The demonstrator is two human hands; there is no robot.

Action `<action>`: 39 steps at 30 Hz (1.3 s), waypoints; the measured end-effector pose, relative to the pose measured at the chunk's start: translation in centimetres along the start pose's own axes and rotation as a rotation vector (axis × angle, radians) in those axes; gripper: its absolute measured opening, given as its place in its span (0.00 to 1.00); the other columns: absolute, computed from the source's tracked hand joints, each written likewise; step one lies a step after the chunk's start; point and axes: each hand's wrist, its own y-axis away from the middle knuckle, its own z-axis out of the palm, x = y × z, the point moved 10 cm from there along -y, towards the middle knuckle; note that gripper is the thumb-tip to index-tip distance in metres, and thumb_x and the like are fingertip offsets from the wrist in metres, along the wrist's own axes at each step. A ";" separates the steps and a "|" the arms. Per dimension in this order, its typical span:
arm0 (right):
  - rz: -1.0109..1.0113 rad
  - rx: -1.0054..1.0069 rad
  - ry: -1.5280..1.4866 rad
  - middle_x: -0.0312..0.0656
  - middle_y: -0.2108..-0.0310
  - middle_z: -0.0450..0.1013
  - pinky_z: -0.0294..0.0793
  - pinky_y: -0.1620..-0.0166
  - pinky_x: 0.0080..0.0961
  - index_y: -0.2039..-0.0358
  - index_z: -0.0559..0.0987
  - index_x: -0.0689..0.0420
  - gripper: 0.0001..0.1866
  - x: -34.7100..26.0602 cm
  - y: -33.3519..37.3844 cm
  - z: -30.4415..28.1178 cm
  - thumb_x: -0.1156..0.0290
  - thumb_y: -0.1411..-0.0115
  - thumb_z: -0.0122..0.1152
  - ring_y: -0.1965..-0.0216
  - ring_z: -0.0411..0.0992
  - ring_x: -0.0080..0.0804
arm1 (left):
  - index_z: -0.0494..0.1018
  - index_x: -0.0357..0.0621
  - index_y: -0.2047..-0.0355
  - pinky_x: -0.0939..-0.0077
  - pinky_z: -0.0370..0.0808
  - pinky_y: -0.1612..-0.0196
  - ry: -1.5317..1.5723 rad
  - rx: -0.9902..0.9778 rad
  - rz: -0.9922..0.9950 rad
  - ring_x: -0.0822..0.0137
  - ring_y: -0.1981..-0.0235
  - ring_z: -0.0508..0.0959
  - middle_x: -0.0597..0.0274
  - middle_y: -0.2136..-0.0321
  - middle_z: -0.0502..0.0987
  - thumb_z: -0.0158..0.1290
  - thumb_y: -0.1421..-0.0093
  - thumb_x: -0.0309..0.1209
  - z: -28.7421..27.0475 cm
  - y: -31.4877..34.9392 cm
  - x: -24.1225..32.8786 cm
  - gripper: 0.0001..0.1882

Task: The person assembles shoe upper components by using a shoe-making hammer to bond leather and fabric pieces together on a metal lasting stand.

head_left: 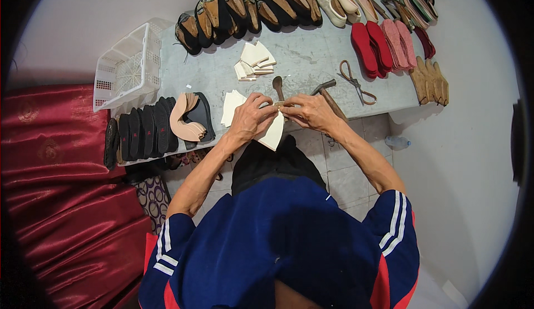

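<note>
Above the table's near edge, my left hand and my right hand meet with their fingers pinched together. Between them hangs a cream-white, roughly triangular sheet piece, its broad end toward my lap. Both hands grip its narrow upper end, where a small tan bit shows at the fingertips. Just beyond the fingers lies a dark spoon-ended tool. More white cut pieces lie beside my left hand, and another loose pile is farther back. A hammer rests to the right of my right hand.
Scissors lie right of the hammer. Black shoes and pale shoes line the back. Red insoles and brown shoe-shaped pieces are at right. Black soles, beige curved pieces and a white basket stand left.
</note>
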 end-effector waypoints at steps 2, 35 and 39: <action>0.011 0.007 -0.002 0.32 0.55 0.83 0.83 0.63 0.31 0.53 0.88 0.45 0.11 -0.1 0.0 0.0 0.61 0.34 0.69 0.58 0.81 0.31 | 0.85 0.51 0.58 0.60 0.84 0.57 0.000 0.006 0.010 0.55 0.49 0.79 0.67 0.55 0.81 0.67 0.40 0.33 -0.1 0.1 0.0 0.10; 0.790 0.221 -0.430 0.64 0.69 0.81 0.78 0.63 0.53 0.39 0.74 0.62 0.25 0.5 5.4 -2.4 0.54 0.22 0.47 0.66 0.81 0.67 | 0.84 0.42 0.55 0.57 0.82 0.53 0.079 0.236 -0.260 0.45 0.55 0.84 0.45 0.52 0.81 0.66 0.37 0.32 0.7 2.2 0.7 0.12; 0.756 0.130 -0.397 0.62 0.69 0.81 0.78 0.65 0.54 0.40 0.74 0.58 0.21 -0.5 4.1 -0.9 0.56 0.23 0.53 0.67 0.81 0.67 | 0.84 0.42 0.55 0.57 0.82 0.53 0.102 0.237 -0.258 0.46 0.56 0.84 0.46 0.52 0.81 0.66 0.37 0.32 1.0 2.2 0.5 0.12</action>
